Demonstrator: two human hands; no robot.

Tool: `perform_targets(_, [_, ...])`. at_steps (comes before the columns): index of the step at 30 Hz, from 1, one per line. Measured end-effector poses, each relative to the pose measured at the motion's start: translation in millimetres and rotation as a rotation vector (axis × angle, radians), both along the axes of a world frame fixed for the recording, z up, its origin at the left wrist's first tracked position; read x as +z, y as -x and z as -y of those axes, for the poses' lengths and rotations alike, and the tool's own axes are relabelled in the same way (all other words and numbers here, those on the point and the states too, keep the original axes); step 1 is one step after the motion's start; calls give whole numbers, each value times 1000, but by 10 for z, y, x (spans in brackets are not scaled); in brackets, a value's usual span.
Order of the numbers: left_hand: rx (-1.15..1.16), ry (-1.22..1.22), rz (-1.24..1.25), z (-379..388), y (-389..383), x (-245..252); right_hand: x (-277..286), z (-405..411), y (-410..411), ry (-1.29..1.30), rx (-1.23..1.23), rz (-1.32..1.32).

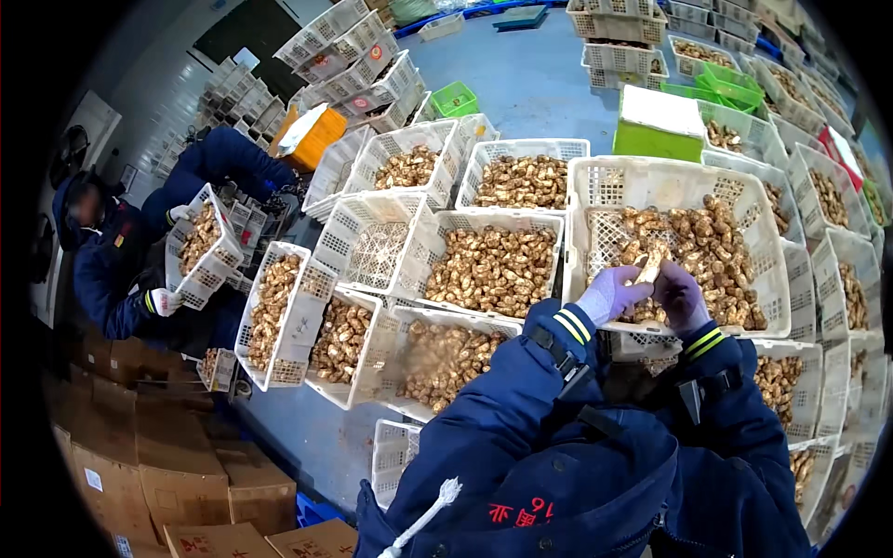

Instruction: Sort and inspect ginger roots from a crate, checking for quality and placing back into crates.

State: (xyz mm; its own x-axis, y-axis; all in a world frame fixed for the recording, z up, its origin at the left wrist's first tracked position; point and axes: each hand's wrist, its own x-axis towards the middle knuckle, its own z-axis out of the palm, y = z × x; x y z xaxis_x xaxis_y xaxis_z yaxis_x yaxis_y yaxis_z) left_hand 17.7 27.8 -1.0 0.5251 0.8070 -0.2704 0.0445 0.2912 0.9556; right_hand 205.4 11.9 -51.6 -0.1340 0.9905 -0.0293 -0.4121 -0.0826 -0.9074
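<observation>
In front of me a large white plastic crate (774,293) holds many brown-and-white mushrooms (718,244), heaped mostly at its middle and right; bare mesh shows at its left. Over its near part, my left hand (614,293) and my right hand (678,294), both in purple gloves, hold one pale, thick-stemmed mushroom (653,261) between them. My left fingers grip its lower left side, while my right fingers touch it from the right. Dark blue sleeves with yellow stripes cover both wrists.
White crates of mushrooms (492,268) surround me on both sides. An empty-looking crate (377,251) stands at left. A green box with a white top (659,125) is beyond. Far left, a co-worker (111,258) holds a crate of mushrooms. Cardboard boxes (181,488) fill the lower left.
</observation>
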Motion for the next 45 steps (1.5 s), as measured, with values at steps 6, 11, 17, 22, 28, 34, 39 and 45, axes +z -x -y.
perform_targets(6, [-18, -17, -40, -53, -32, 75, 43, -45, -41, -39, 32, 70])
perform_targets(11, [3, 12, -70, -28, 18, 50, 458, 73, 168, -15, 151, -30])
perform_targets(17, [23, -59, -93, 25, -79, 8, 133, 51, 33, 25, 26, 98])
perform_targets(22, [69, 1, -124, 47, -80, 191, 247, 108, -13, -24, -102, 94])
perform_targets(28, [363, 70, 31, -43, 144, 236, 454, 192, -716, -213, -395, 738])
perform_targets(34, [314, 10, -7, -58, 140, 246, 538, 186, -735, -138, -441, 825])
perform_targets(39, [188, -25, -39, -6, 17, 169, 367, 259, -1008, -163, -274, 1064])
perform_targets(45, [272, 13, -14, -36, 60, 70, 309, 160, -839, 26, -242, 867])
